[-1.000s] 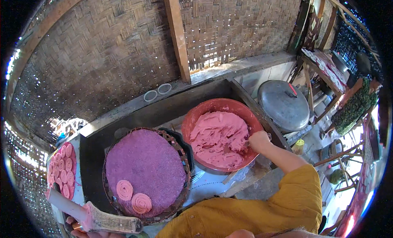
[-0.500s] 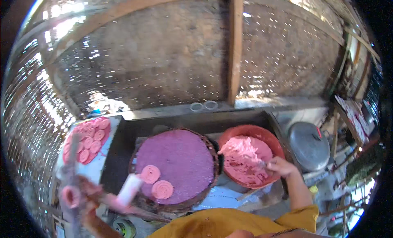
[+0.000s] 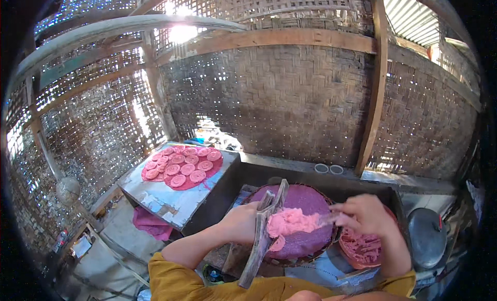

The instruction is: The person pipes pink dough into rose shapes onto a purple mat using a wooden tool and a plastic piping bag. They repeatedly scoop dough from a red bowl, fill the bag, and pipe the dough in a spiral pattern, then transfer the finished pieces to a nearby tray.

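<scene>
My left hand (image 3: 241, 222) is wrapped round a wooden hand press (image 3: 250, 260) with long wooden bars, held tilted over a round purple-covered tray (image 3: 305, 196). A lump of soft pink dough (image 3: 291, 221) lies along the press and hides part of it. My right hand (image 3: 365, 212) grips a dough-smeared spatula-like tool (image 3: 331, 218), blurred, its tip at the dough. Part of a pink dough coil (image 3: 278, 243) shows on the tray beneath. Close under my right arm stands a red basin (image 3: 391, 214) with more pink dough (image 3: 361, 246).
Left of the tray, a worn table (image 3: 171, 202) bears a pink sheet with several dough coils (image 3: 177, 169). A lidded metal pot (image 3: 427, 229) stands at the right. Behind are a woven bamboo wall (image 3: 269, 94), a wooden post (image 3: 374, 94) and two small rings (image 3: 329, 169) on the ledge.
My left hand has brought the press from the far left to over the tray. My right hand has come out of the basin to the press, where a dough lump now lies. The view has turned left.
</scene>
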Motion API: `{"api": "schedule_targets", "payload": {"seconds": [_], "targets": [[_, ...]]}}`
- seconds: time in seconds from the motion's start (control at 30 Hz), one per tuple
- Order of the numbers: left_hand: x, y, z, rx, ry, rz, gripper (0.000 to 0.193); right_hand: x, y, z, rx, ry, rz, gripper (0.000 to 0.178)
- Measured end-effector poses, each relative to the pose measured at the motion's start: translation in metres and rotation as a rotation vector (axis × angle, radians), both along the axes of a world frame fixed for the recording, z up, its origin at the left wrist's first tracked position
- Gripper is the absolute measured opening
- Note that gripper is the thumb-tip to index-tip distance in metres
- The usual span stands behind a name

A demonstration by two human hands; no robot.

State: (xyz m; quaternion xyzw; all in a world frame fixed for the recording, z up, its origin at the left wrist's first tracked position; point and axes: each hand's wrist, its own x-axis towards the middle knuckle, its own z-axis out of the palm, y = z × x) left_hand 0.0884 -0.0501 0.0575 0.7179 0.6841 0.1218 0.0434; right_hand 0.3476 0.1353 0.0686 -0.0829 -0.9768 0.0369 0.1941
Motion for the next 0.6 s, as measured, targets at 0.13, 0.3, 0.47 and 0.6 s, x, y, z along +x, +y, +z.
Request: {"api": "schedule_targets", "payload": {"seconds": [0.13, 0.3, 0.47, 0.6], "targets": [[-0.011, -0.004, -0.002, 0.238, 0.061, -0.072, 0.041, -0.041, -0.059, 0.055, 0.522, 0.096, 0.033, 0.037], [-0.036, 0.009, -0.015, 0.201, 0.030, -0.134, 0.044, -0.065, -0.104, 0.036, 1.134, 0.326, 0.078, 0.026], [-0.056, 0.002, -0.016, 0.065, -0.190, -0.098, 0.044, -0.046, -0.097, 0.025, 1.119, 0.378, 0.055, 0.015], [-0.126, 0.014, -0.069, 0.254, -0.103, -0.188, 0.041, -0.015, -0.085, 0.047, 0.801, 0.531, -0.025, 0.033]]}}
